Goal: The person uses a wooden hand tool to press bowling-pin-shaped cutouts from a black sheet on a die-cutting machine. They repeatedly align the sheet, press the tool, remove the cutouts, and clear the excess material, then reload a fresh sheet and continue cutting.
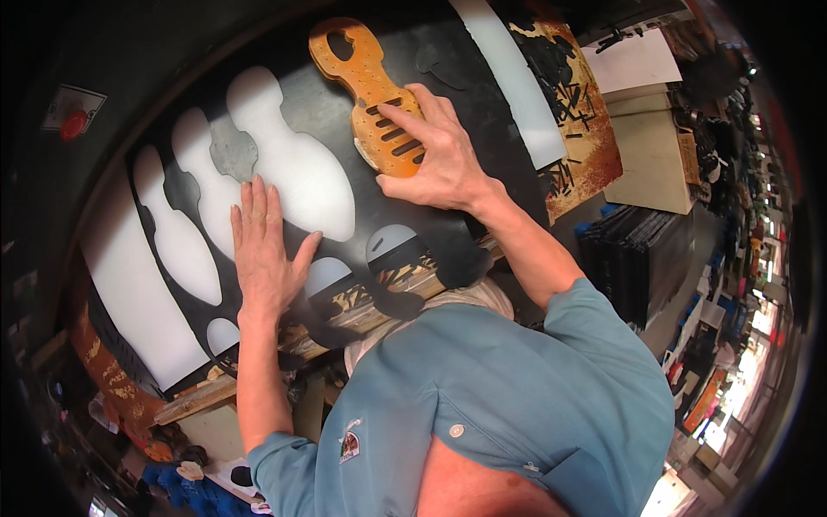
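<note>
My right hand (pixel 441 159) grips an orange sole-shaped cutting die (pixel 362 76), thumb at its near edge and fingers over its slotted end. The die has a large hole at its far end and small holes along its body, and it lies on a black sheet (pixel 327 116). Fingers outstretched, my left hand (pixel 263 263) rests flat on the sheet, partly over a sole-shaped cutout (pixel 215 194). A larger cutout (pixel 293 168) lies just beyond its thumb, and another cutout (pixel 177 246) is to its left. White surface shows through all three.
White board strips show left (pixel 138 297) and right (pixel 512 82) of the sheet. A rusty plate (pixel 603 159) with black scraps lies at the right, above a stack of black sheets (pixel 616 258). Wooden edging (pixel 202 398) runs along the near side. A red button (pixel 74 126) is at far left.
</note>
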A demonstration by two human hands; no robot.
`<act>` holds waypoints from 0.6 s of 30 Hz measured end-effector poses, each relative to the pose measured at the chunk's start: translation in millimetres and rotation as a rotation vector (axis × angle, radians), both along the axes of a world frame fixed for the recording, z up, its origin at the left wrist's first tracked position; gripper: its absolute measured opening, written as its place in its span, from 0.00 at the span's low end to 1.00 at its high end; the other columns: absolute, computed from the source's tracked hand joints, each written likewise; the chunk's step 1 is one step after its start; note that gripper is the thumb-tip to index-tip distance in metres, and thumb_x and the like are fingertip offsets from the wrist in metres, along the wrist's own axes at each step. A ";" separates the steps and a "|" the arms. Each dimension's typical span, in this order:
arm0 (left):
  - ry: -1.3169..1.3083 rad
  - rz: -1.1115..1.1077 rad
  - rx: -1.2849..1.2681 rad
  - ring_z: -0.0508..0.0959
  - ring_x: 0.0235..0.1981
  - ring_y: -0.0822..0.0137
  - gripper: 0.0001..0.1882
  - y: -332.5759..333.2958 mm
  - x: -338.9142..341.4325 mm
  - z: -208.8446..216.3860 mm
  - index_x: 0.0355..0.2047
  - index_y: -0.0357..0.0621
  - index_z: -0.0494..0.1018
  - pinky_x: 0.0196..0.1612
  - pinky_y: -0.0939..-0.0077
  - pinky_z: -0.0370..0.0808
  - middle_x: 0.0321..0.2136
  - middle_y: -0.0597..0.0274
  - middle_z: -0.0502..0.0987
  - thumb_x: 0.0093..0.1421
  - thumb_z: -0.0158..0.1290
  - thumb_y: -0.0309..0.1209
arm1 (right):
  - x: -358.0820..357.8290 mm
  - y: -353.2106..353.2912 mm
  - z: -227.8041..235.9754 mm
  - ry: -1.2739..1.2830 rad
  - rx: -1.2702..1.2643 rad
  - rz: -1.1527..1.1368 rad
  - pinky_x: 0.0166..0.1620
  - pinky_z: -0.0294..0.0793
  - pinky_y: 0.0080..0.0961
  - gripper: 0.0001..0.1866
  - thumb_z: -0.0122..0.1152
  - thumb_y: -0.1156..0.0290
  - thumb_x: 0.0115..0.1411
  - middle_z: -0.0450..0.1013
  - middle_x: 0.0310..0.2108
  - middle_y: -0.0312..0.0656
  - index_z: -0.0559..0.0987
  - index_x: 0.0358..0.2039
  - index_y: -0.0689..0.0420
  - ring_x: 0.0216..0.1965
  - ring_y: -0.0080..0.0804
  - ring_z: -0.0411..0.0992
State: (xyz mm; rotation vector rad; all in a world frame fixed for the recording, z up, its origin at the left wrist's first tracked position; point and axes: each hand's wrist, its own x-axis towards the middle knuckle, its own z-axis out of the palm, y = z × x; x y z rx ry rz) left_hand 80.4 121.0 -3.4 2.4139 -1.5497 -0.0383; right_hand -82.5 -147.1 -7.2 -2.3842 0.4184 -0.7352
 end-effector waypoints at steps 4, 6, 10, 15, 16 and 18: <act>0.008 0.014 -0.029 0.55 0.79 0.43 0.50 2.3 -0.1 -4.1 0.76 0.36 0.59 0.79 0.42 0.51 0.78 0.40 0.56 0.60 0.70 0.42 | 18.4 19.1 -6.5 0.032 -0.067 0.006 0.61 0.75 0.51 0.42 0.75 0.57 0.41 0.65 0.63 0.70 0.83 0.59 0.62 0.57 0.66 0.69; 0.020 0.014 -0.054 0.55 0.79 0.42 0.50 2.1 -1.3 -4.5 0.75 0.36 0.59 0.79 0.42 0.51 0.78 0.40 0.56 0.59 0.70 0.42 | 20.6 24.5 -3.9 0.071 -0.074 -0.016 0.61 0.75 0.52 0.43 0.76 0.56 0.41 0.65 0.63 0.70 0.82 0.59 0.62 0.57 0.67 0.69; 0.034 0.008 -0.063 0.55 0.79 0.42 0.50 0.0 -2.9 -1.5 0.75 0.35 0.60 0.79 0.41 0.51 0.78 0.40 0.56 0.59 0.71 0.42 | 17.7 9.5 2.2 0.028 -0.068 0.057 0.64 0.74 0.48 0.39 0.77 0.58 0.49 0.67 0.66 0.62 0.80 0.61 0.62 0.61 0.61 0.69; 0.043 -0.009 -0.114 0.57 0.78 0.41 0.48 -2.4 -0.7 -1.5 0.75 0.37 0.60 0.79 0.40 0.51 0.77 0.40 0.59 0.59 0.71 0.37 | 24.3 -64.0 -22.2 0.078 -0.233 0.091 0.76 0.59 0.49 0.23 0.61 0.64 0.72 0.70 0.70 0.49 0.80 0.63 0.59 0.73 0.51 0.64; 0.058 -0.011 -0.124 0.59 0.77 0.40 0.47 -0.7 -0.6 -1.4 0.74 0.37 0.61 0.78 0.40 0.53 0.76 0.40 0.61 0.59 0.71 0.34 | 21.5 -77.1 -30.6 0.143 -0.280 0.111 0.76 0.58 0.50 0.22 0.60 0.64 0.72 0.71 0.70 0.48 0.80 0.64 0.58 0.74 0.50 0.64; 0.066 -0.032 -0.201 0.62 0.76 0.39 0.44 5.5 -5.6 0.0 0.73 0.38 0.64 0.77 0.39 0.57 0.74 0.40 0.65 0.59 0.70 0.29 | 8.2 -111.6 -40.9 0.143 -0.415 0.131 0.76 0.58 0.53 0.21 0.59 0.64 0.74 0.72 0.70 0.45 0.81 0.63 0.57 0.73 0.47 0.66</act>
